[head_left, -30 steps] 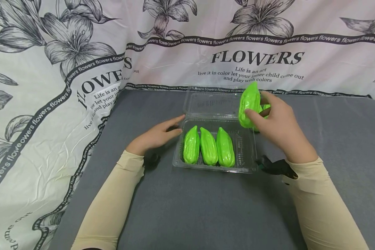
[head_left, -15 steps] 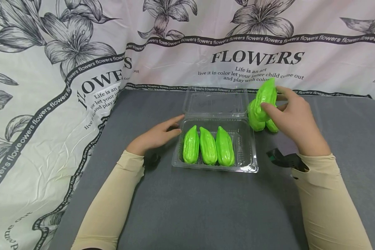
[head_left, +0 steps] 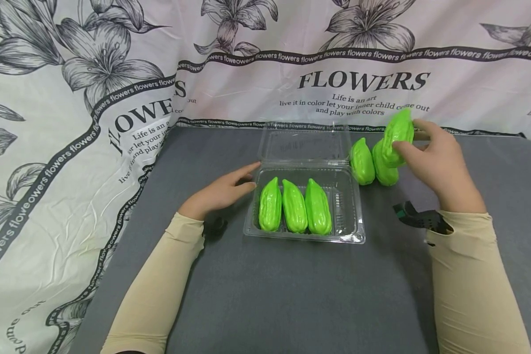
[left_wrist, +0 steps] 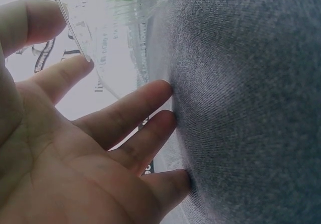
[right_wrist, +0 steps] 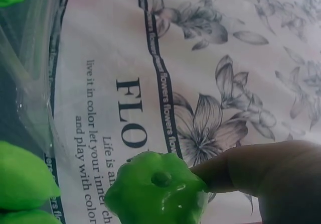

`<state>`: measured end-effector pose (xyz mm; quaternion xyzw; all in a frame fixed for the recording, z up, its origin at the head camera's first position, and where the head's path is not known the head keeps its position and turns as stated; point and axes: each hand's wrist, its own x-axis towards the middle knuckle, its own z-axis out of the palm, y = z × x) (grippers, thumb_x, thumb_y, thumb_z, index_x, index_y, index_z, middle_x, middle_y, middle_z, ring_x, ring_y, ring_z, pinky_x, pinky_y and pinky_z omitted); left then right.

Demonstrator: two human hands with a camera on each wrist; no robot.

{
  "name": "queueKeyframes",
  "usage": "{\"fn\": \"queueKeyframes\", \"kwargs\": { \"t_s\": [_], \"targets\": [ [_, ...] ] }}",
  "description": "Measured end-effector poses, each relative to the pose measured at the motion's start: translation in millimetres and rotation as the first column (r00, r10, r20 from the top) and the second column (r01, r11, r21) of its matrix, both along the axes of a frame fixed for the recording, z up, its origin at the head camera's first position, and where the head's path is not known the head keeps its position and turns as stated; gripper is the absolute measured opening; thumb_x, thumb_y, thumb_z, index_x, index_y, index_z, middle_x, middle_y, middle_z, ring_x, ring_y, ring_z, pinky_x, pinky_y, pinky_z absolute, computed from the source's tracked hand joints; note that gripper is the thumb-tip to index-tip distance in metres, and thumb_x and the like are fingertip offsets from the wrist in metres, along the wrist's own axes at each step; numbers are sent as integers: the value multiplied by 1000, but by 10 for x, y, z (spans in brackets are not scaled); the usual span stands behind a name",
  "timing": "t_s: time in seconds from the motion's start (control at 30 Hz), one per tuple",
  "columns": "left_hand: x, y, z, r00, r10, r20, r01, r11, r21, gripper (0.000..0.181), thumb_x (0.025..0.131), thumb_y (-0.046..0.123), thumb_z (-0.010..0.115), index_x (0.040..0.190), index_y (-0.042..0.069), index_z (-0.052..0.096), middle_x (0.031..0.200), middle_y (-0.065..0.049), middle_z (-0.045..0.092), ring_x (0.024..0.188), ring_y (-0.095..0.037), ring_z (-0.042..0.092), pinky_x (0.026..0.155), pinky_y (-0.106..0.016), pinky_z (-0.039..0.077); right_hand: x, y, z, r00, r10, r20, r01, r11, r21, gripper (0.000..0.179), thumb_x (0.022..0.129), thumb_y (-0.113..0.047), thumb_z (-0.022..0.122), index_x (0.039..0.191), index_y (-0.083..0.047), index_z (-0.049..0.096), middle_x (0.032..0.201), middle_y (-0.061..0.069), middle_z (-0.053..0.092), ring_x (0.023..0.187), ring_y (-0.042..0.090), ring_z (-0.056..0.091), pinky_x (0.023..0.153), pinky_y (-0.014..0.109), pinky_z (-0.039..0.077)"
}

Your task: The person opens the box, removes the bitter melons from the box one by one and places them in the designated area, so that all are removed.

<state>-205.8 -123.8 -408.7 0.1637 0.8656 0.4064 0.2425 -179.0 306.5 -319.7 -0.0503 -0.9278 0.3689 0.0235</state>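
Note:
My right hand (head_left: 442, 167) pinches a bright green toy bitter melon (head_left: 399, 135) between thumb and fingers, its tip pointing up. In the right wrist view, one end of that held bitter melon (right_wrist: 153, 191) shows with a small round dimple. Three more stand side by side in the clear plastic container (head_left: 351, 223), the nearest to its right wall being one bitter melon (head_left: 318, 209). At the container's left edge my left hand (head_left: 219, 194) lies with fingers spread. In the left wrist view, the fingertips (left_wrist: 163, 91) meet the grey cloth and the index finger touches the clear rim.
Behind the container, its hinged lid (head_left: 305, 145) lies folded back. Right of the lid, a bitter melon (head_left: 362, 162) and another bitter melon (head_left: 386, 172) rest on the grey tablecloth (head_left: 309, 295), the second partly covered by the held one. A flower-printed curtain (head_left: 248, 88) borders the back and left.
My right hand has moved right with the bitter melon, from over the container's back right corner to over the loose ones, which now show more. The left hand stays put.

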Motion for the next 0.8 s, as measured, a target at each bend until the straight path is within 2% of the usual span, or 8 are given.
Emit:
{"fn": "queueKeyframes", "kwargs": {
  "t_s": [0.1,0.2,0.33,0.43,0.5,0.6,0.7,0.8],
  "targets": [
    [-11,-2,-8,1000,-1,-8,1,1000,-13,64,111,39,49,169,38,21,163,-12,42,148,-36,43,114,-60,41,-12,77,-17,1000,-23,8,23,1000,-8,79,105,-42,54,168,-5,23,156,36,42,129,54,53,63,17,41],
    [-10,4,5,1000,4,-18,-4,1000,-22,65,111,39,50,169,38,21,162,-13,44,147,-36,45,113,-60,43,-25,137,-30,999,-42,17,42,999,-8,78,105,-43,53,168,-8,24,157,36,42,130,54,53,66,21,43],
    [-4,9,14,1000,15,-26,-16,1000,-26,66,110,40,51,169,37,22,160,-13,46,144,-36,47,111,-59,44,-32,178,-41,997,-60,41,60,998,-2,77,106,-45,51,168,-8,24,157,36,40,136,58,46,84,49,49],
    [-7,7,6,1000,13,-23,-14,1000,-18,65,110,39,51,168,39,22,160,-13,46,144,-36,48,111,-59,44,-31,195,-55,996,-69,58,69,998,-11,77,106,-45,50,168,-7,23,158,37,39,139,60,41,97,69,43],
    [-7,5,2,1000,9,-21,-9,1000,-9,64,110,39,50,168,40,23,160,-13,46,144,-36,48,112,-59,44,-36,208,-70,995,-70,68,71,997,-17,76,107,-44,49,168,-7,23,159,37,38,141,61,39,101,74,40],
    [-6,-2,-7,1000,0,-14,0,1000,6,63,111,37,49,168,40,23,161,-13,45,145,-35,48,113,-60,42,-45,235,-96,994,-60,88,62,998,-21,75,107,-44,48,168,-7,23,159,38,36,141,62,37,103,76,37],
    [-1,-8,-7,1000,-5,-11,6,1000,17,62,112,37,48,168,39,22,161,-13,45,145,-36,47,114,-61,41,-55,268,-126,993,-51,103,53,998,-24,73,108,-43,47,167,-5,26,158,39,36,138,60,40,100,73,40],
    [6,-11,-5,1000,-8,-9,8,1000,19,62,112,36,48,168,39,22,161,-13,45,145,-36,47,114,-61,41,-66,303,-156,992,-62,108,65,998,-24,72,108,-42,46,166,-3,28,156,40,38,125,51,52,87,50,53]
  ]
}}
